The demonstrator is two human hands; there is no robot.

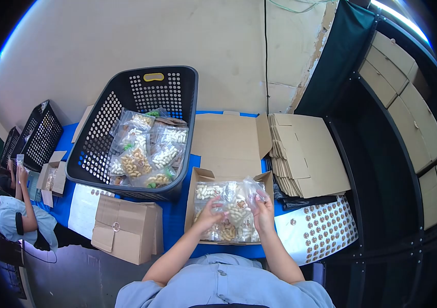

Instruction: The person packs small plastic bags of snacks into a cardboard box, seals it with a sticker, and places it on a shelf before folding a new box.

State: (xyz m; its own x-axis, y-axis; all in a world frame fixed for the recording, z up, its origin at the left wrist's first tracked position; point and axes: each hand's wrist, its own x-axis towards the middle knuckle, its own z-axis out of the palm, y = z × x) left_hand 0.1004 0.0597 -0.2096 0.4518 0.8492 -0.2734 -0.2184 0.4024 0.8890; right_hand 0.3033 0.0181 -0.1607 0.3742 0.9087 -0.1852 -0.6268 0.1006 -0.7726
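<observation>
— Where was the clear bag [238, 210]?
— Over the open cardboard box [191, 200], held up in front of the person, with other filled bags [209, 192] lying inside the box

— And the fingers?
— Those of the left hand [210, 214] were bent against the bag's left edge; whether they pinched it, one could not tell. The right hand [263, 209] grasped loose film at the upper right corner

— Which way did the bag point?
— Its long axis seemed to run away from the wearer, leaning slightly right, the loose film at the far end and the pale pieces bunched nearer the body

— Was there a label?
— One round brown sticker [241, 204] sat on its face, the print too small to read. Similar stickers ran in rows on the white sheet [293, 241] right of the box, just as illegible

— Anything else marked?
— The closed carton [104, 241] on the left bore a round seal [116, 226], its writing likewise unclear
</observation>
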